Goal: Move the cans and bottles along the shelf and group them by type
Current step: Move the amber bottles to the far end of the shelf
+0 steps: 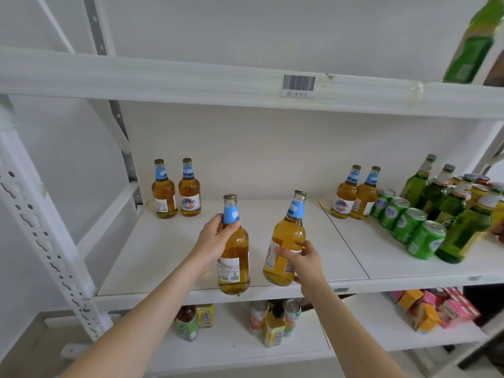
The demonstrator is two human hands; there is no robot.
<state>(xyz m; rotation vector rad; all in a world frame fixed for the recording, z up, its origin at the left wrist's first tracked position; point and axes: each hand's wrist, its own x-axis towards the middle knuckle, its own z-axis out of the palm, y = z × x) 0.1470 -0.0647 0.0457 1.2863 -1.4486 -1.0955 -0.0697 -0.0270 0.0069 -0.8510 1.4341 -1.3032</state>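
Note:
My left hand grips an amber beer bottle with a blue neck label by its shoulder, held above the front of the white middle shelf. My right hand holds a second, tilted amber bottle by its lower body. Two matching amber bottles stand at the back left of the shelf. Two more amber bottles stand at the back right. Beside them runs a row of green cans, then several green glass bottles.
A perforated white upright frames the left side. The upper shelf rail carries a barcode tag, and a green bottle stands at its far right. The lower shelf holds small drink bottles and cans and coloured cartons.

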